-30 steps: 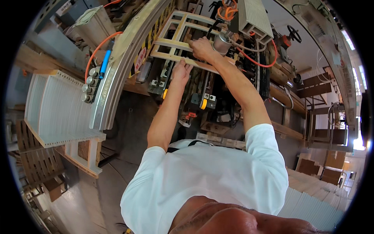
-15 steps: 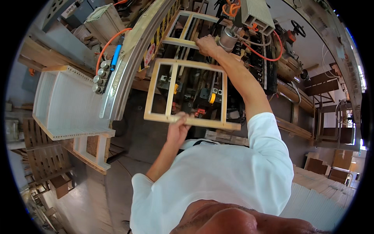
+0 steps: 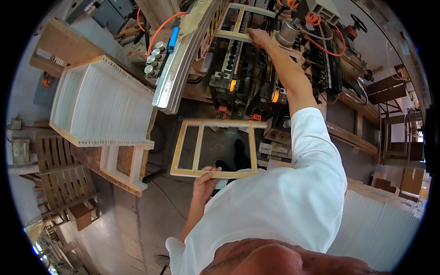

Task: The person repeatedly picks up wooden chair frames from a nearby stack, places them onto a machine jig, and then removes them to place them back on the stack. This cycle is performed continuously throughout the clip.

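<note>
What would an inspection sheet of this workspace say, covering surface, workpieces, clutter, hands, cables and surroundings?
Surface: machine bed with dark rails and yellow knobs.
Workpieces: one wooden frame held in front of the body; a second frame on the machine.
Clutter: blue pen-shaped object beside silver knobs.
Hands: left hand grips the held frame's near edge; right hand at the second frame, grip unclear.
Cables: orange hose curving at left; red hose at right.
Surroundings: white stack at left, slatted wood, another white stack lower right.
</note>
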{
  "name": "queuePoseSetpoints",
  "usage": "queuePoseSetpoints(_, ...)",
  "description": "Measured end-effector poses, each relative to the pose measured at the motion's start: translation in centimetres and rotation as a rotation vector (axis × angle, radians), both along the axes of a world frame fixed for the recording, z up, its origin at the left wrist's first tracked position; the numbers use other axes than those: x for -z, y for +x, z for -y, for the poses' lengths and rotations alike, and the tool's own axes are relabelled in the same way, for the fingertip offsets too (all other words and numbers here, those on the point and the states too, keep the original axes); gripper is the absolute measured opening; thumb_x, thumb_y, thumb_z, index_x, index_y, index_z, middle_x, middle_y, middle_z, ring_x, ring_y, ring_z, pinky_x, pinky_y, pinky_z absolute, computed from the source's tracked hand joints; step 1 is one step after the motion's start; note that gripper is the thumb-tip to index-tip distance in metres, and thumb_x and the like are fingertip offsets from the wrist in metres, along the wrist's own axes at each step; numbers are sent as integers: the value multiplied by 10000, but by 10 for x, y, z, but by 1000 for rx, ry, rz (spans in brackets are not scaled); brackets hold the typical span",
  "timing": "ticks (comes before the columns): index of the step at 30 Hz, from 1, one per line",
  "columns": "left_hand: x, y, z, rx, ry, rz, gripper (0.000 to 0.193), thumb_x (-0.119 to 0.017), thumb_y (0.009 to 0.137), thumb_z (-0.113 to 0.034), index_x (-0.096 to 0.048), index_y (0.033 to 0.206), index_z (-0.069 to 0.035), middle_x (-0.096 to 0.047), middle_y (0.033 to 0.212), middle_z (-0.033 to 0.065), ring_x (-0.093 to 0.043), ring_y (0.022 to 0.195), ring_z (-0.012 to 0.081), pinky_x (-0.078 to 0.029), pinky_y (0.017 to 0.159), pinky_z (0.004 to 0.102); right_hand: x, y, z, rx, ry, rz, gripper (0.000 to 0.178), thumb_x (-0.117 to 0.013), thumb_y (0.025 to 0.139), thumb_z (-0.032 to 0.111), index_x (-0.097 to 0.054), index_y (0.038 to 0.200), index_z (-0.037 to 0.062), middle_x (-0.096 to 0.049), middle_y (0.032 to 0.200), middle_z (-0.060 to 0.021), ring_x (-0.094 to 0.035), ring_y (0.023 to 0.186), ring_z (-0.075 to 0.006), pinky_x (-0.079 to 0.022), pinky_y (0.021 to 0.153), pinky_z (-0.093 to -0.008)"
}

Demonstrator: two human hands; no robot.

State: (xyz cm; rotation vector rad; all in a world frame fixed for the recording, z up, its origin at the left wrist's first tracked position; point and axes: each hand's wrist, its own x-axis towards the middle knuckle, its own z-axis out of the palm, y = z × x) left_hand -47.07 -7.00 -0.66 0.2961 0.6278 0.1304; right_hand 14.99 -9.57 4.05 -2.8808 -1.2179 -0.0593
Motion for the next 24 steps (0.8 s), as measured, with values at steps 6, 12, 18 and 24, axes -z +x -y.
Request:
queuePoseSetpoints(6, 87, -26, -32, -153, -50, -332, 102, -544, 791, 17, -551, 890, -7, -590, 881, 107, -549, 1061, 317, -426, 989, 466, -16, -12, -9, -5, 6, -33, 330, -607, 742, 104, -564, 1065, 54, -649, 1003, -188, -617, 970, -361, -513, 770, -462)
queuePoseSetpoints(12, 152, -34, -43, -175, 109, -541, 71, -569, 795, -41, -541, 854, -13, -589, 831, 102, -602, 948, 309, -473, 931, 431, -18, -11, -3, -112, 17, -60, 334, -584, 740, 83, -539, 1065, 18, -648, 991, -205, -621, 961, -369, -501, 761, -460)
queuePoseSetpoints(18, 154, 8, -45, -122, 165, -535, 33, -565, 815, -34, -550, 844, -26, -590, 811, 84, -613, 926, 284, -478, 898, 391, -19, -9, -5, -168, -70, 10, 297, -593, 744, 49, -593, 1040, 29, -672, 891, -144, -646, 890, -330, -448, 752, -463)
queuePoseSetpoints(24, 136, 35, -34, -129, 228, -508, 53, -568, 806, -47, -557, 858, -43, -600, 833, 67, -620, 939, 265, -473, 844, 361, -33, -19, -14, -145, -212, 71, 203, -618, 779, 61, -673, 973, 84, -666, 954, -98, -637, 917, -294, -400, 818, -495)
